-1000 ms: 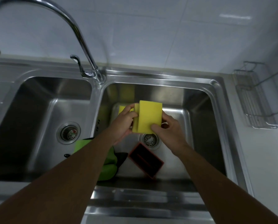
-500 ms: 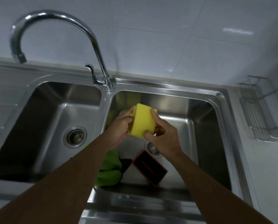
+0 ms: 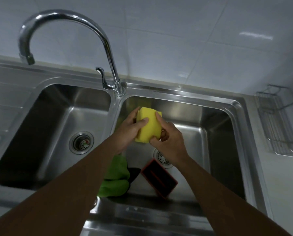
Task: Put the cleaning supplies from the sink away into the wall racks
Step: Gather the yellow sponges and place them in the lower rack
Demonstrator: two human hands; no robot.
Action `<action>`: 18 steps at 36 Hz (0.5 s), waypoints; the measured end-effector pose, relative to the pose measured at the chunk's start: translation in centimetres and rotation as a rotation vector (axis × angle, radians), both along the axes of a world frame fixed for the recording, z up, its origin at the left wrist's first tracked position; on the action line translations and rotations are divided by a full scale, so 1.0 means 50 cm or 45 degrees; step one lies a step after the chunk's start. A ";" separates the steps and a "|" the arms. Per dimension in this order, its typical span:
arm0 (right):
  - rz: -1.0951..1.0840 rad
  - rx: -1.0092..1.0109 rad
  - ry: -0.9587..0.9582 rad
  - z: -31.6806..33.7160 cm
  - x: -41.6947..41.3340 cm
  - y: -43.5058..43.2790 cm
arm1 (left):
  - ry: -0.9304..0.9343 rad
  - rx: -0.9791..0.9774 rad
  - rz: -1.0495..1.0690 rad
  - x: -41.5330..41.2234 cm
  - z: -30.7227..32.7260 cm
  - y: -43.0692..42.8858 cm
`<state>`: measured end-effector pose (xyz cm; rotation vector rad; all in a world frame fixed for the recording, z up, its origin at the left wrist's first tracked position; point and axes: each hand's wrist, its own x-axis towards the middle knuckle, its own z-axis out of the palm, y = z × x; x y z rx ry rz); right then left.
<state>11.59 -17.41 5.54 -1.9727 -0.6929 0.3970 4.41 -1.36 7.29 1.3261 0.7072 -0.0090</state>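
Over the right basin of the steel sink I hold a stack of yellow sponges between both hands. My left hand grips the stack's left side with the thumb across its face. My right hand clasps the right and lower edge. On the basin floor below lie a green cloth and a dark scouring pad with a red rim; part of the cloth is hidden by my left forearm. A wire wall rack hangs empty on the right wall.
A tall curved faucet with its lever stands between the two basins. The left basin holds only its drain. The right basin's drain is partly covered by my right wrist. White tiled wall runs behind.
The sponges were flat and facing me; now both hands squeeze them together into a rounded stack. The view has tilted up, bringing the whole faucet into sight.
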 end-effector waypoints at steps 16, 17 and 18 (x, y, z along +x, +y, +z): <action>0.206 -0.418 -0.251 -0.134 0.022 0.027 | 0.068 0.894 0.406 -0.142 -0.042 0.059; 0.243 -0.477 -0.243 -0.143 0.024 0.033 | 0.065 0.900 0.424 -0.147 -0.048 0.058; 0.286 -0.545 -0.238 -0.151 0.026 0.041 | 0.058 0.910 0.438 -0.149 -0.054 0.057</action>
